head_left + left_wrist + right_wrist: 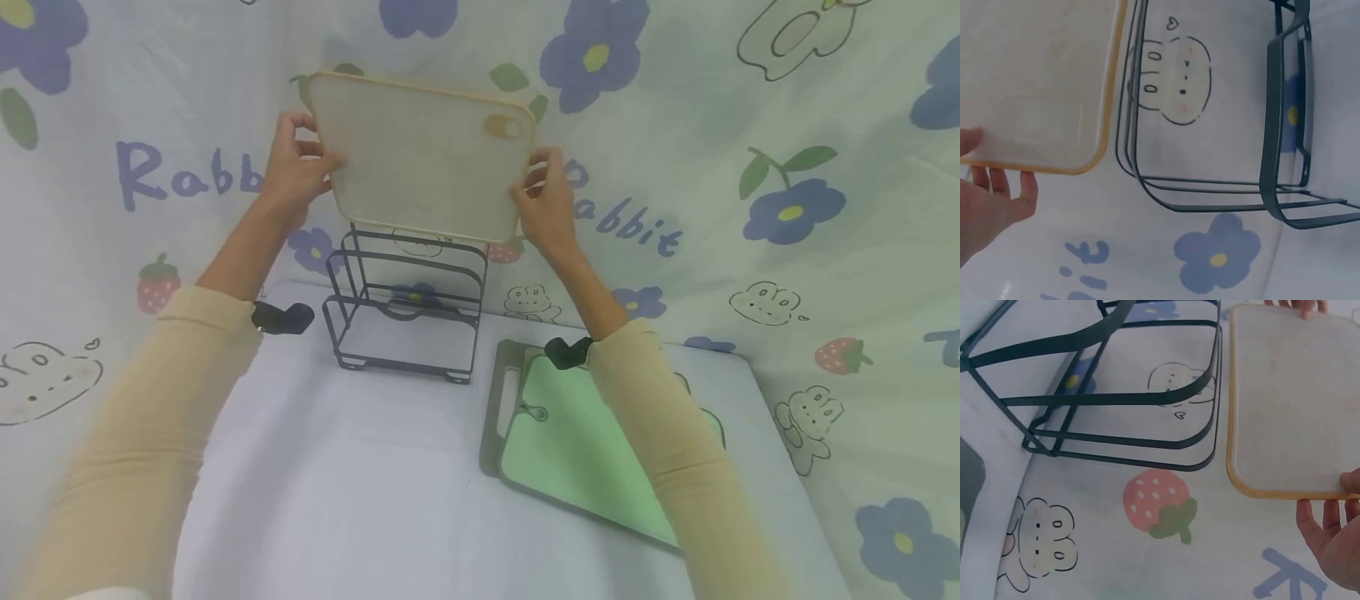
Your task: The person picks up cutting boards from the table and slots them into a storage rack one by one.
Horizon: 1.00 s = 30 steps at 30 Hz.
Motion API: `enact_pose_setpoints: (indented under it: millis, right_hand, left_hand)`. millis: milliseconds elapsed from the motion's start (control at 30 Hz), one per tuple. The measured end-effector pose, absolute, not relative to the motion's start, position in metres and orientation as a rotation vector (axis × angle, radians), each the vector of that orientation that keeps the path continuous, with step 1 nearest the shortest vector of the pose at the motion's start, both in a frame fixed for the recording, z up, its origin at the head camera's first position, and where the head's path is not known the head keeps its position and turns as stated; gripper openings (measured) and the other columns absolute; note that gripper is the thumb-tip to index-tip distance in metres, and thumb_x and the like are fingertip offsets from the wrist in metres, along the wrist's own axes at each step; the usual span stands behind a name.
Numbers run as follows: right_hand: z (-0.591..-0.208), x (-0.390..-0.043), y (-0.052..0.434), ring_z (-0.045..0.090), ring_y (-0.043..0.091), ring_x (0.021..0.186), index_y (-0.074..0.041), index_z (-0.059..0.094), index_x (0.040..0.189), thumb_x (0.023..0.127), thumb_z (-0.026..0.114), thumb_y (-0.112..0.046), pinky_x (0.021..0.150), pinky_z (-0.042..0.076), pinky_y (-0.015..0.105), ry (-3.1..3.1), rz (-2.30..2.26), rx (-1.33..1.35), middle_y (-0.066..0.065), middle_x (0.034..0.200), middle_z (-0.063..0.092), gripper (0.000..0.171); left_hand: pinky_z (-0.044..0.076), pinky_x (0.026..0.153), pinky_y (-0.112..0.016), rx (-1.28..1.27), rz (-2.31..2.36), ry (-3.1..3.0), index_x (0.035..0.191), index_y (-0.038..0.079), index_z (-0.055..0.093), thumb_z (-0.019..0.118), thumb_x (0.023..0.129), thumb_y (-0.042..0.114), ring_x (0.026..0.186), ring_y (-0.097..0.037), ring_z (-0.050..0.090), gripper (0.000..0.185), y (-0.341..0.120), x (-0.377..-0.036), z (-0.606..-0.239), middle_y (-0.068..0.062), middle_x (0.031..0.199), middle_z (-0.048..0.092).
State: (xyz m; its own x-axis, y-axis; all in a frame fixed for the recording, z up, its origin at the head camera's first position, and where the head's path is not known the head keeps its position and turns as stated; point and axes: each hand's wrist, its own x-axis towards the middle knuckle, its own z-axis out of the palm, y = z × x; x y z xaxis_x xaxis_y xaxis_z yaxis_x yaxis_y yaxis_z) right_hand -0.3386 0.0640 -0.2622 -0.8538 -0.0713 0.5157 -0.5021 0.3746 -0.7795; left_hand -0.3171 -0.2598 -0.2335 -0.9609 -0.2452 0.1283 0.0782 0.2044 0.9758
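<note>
Both hands hold up a beige cutting board (420,158) with a yellowish rim and a small handle slot in its upper right corner. My left hand (296,167) pinches its left edge, thumb on the near face and fingers behind. At the opposite edge my right hand (547,200) grips in the same way. The board's lower edge is just above the back of a black wire rack (405,362), overlapping its top bars in the head view. In the right wrist view, the board (1291,400) stands beside the rack's rounded bars (1116,399).
Right of the rack, a green cutting board (577,442) with a dark rim lies on the white-covered table (360,483), beneath my right forearm. Part of a grey board (491,433) with a handle slot shows under it. A patterned curtain (675,167) hangs behind the table.
</note>
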Motion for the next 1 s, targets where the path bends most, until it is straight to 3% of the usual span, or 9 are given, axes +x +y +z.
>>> enact_pose_setpoints:
  millis: [167,700,1000]
  right_hand:
    - [-0.268,-0.342,0.059,0.058,0.022,0.083,-0.006,0.046,0.122,0.092,0.063,0.001,0.073,0.054,0.029,-2.241,1.465,0.495,0.009,0.095,0.057,0.035]
    - [-0.300,-0.349,0.056,0.062,0.024,0.085,-0.009,0.046,0.120,0.093,0.062,0.001,0.071,0.059,0.030,-2.282,1.541,0.469,0.011,0.097,0.059,0.032]
    - [-0.322,-0.350,0.055,0.062,0.023,0.085,-0.009,0.046,0.121,0.094,0.061,-0.001,0.063,0.060,0.033,-2.298,1.542,0.480,0.013,0.097,0.060,0.032]
  left_hand:
    - [0.043,0.109,-0.046,0.173,-1.833,-2.204,0.125,0.031,0.039,0.062,0.099,0.010,0.118,-0.016,0.046,0.041,-0.264,-0.321,-0.241,0.000,0.126,0.044]
    - [0.046,0.103,-0.045,0.152,-1.842,-2.211,0.118,0.029,0.040,0.057,0.100,0.007,0.101,-0.016,0.055,0.033,-0.270,-0.326,-0.277,0.000,0.112,0.045]
    - [0.044,0.107,-0.050,0.101,-1.933,-2.152,0.114,0.025,0.042,0.052,0.100,0.000,0.102,-0.014,0.047,0.030,-0.273,-0.326,-0.299,-0.003,0.110,0.042]
